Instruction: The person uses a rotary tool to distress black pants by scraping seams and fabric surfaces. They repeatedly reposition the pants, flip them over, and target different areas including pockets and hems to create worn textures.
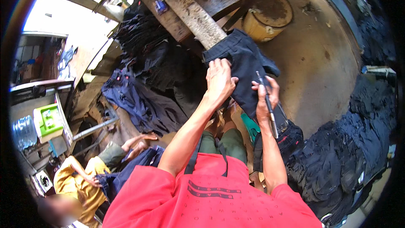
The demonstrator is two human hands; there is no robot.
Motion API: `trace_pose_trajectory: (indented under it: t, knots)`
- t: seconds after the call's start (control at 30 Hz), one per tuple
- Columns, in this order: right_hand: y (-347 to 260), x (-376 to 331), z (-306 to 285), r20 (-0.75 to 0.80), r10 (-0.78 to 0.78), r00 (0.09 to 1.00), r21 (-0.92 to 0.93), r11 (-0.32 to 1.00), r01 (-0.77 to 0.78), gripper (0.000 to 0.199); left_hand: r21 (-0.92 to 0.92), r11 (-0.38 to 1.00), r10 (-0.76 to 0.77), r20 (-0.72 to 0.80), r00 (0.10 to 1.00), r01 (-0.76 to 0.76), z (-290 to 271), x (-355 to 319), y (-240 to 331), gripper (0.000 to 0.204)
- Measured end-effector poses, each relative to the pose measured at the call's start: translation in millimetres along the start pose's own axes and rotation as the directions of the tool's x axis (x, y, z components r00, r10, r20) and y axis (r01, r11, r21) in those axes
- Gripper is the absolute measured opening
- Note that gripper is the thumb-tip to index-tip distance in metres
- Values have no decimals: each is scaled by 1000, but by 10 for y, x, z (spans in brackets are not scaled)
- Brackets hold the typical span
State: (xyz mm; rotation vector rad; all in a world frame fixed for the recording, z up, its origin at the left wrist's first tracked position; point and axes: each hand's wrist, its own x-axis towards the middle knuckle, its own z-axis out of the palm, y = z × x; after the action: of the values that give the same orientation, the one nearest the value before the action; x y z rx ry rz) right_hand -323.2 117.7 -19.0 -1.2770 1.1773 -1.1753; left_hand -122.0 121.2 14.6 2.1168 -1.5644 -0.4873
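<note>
A pair of dark trousers (245, 57) is pulled over the end of a worn wooden board (192, 12), waistband toward the board. My left hand (220, 80) lies on the cloth just below the waistband, its fingers stretched out and pressing flat. To its right, over the trousers' edge, my right hand (266, 99) is closed round a slim black pen-like tool (268, 105). The tool's thin tip points away from me, and its ridged metal end points back along my forearm. Below my hands the rest of the trousers hangs down, partly hidden.
Dark garments lie in a large heap (337, 164) at the right and a tall stack (147, 55) at the left. Blue trousers (135, 99) hang beside the stack. A yellow drum (263, 23) stands beyond the board. A person in yellow (84, 177) sits at lower left, handling dark cloth.
</note>
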Motion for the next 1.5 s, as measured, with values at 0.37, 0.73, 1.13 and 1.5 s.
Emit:
trace_pose_trajectory:
  t: [0.37, 0.73, 1.13, 1.5]
  knots:
    - [-70, 199, 84, 103, -197, 975, -313, 924, 220, 27, -477, 878, 28, 118, 993, 32, -135, 137, -356, 64]
    - [157, 503, 541, 374, -544, 751, -142, 767, 626, 27, -618, 777, 43, 241, 970, 119, -119, 240, -636, 83]
    - [194, 498, 562, 448, -526, 723, -119, 766, 632, 25, -607, 789, 72, 246, 967, 96, -76, 238, -671, 78]
    - [189, 464, 477, 496, -467, 732, -192, 763, 618, 29, -618, 778, 58, 249, 967, 113, -56, 212, -643, 78]
